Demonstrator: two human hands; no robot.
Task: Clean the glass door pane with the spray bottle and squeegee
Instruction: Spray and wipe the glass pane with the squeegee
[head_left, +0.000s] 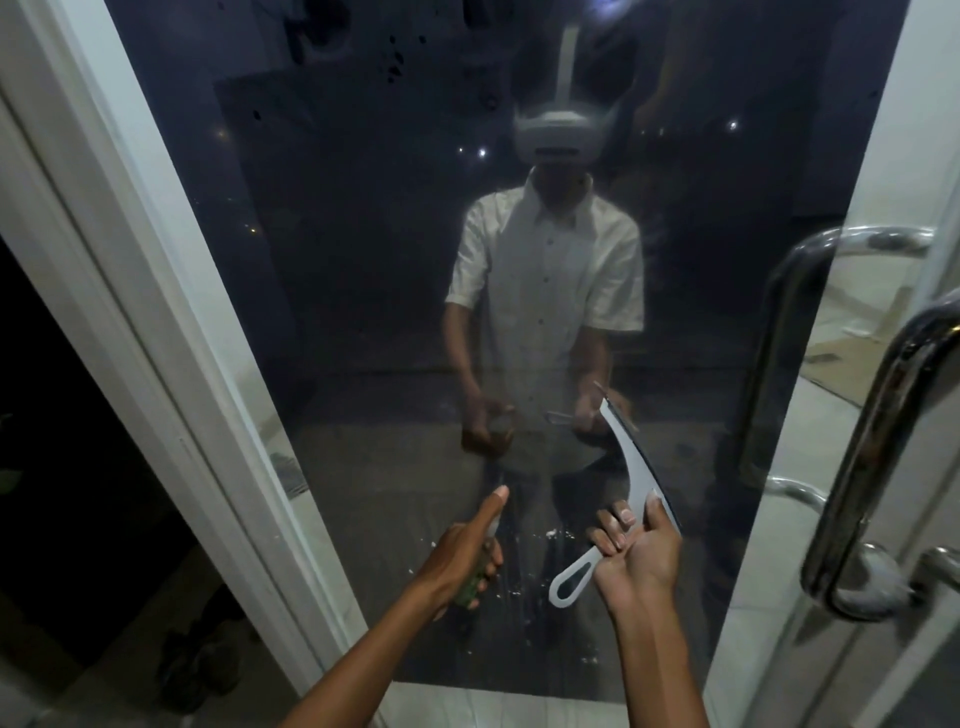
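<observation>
The dark glass door pane (395, 260) fills the view and mirrors a person in a white shirt. My left hand (462, 556) grips a small green spray bottle (475, 582) low in front of the glass, thumb raised toward the pane. My right hand (636, 558) holds a white squeegee (631, 467) by the top of its handle. Its curved blade runs up and to the left against the glass, and its looped handle end (569, 584) points down-left. White droplets and streaks (524, 587) speckle the glass between my hands.
A white door frame (171, 332) runs down the left, with dark outdoors and a pair of shoes (200, 670) beyond it. At the right stands a chrome pull handle (883, 447); a second handle (779, 332) shows behind the glass. Dark spots (395, 62) mark the pane's top.
</observation>
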